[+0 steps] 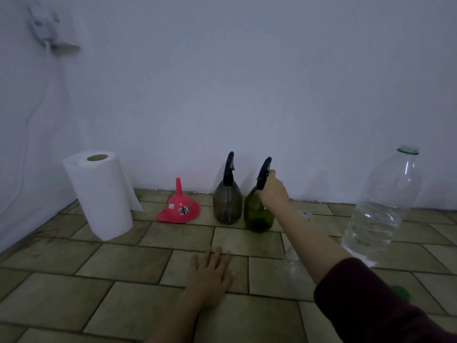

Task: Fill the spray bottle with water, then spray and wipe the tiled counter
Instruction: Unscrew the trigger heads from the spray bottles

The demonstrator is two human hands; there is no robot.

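On the tiled surface (128, 263), from the left, a paper towel roll (99, 194) stands on end, a red funnel (179, 206) sits mouth-down with its spout pointing up, and a grey spray bottle (227, 204) stands just beside a green spray bottle (257, 214) near the wall. The left hand (210, 273) lies flat and open on the tiles in front, while the right hand (273, 188) is closed around the green bottle's neck below its black trigger head (264, 172); that bottle stands upright, long axis vertical. Far right stands an uncapped clear water bottle (385, 206), part full.
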